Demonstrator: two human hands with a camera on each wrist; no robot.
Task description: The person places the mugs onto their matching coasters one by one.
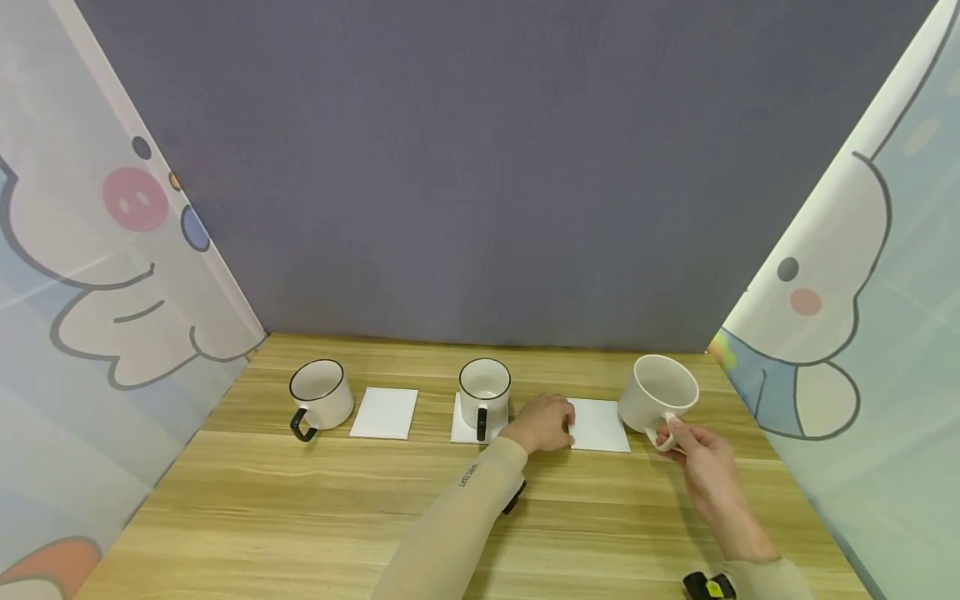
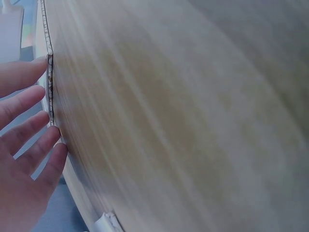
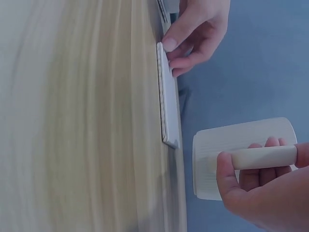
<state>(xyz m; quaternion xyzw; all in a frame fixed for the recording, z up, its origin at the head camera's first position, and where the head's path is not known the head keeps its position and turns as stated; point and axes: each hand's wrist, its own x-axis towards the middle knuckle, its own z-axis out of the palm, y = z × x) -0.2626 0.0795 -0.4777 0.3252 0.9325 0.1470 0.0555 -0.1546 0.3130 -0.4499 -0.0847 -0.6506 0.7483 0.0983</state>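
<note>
My right hand (image 1: 701,458) grips a plain white mug (image 1: 658,392) by its handle. The right wrist view shows this mug (image 3: 260,128) held just off the table, beside a white square coaster (image 1: 600,425). My left hand (image 1: 543,422) touches that coaster's left side, its thumb at the near corner and its fingers spread along the edge. In the left wrist view, the fingers (image 2: 36,128) look extended against the coaster's thin edge. The far side of the coaster is partly hidden in that view.
A white mug with a black rim and handle (image 1: 483,396) stands on a middle coaster (image 1: 459,429). Another black-rimmed mug (image 1: 326,400) stands on the wood at left, beside a bare coaster (image 1: 385,412). A grey panel (image 1: 480,183) rises behind the table (image 1: 300,517).
</note>
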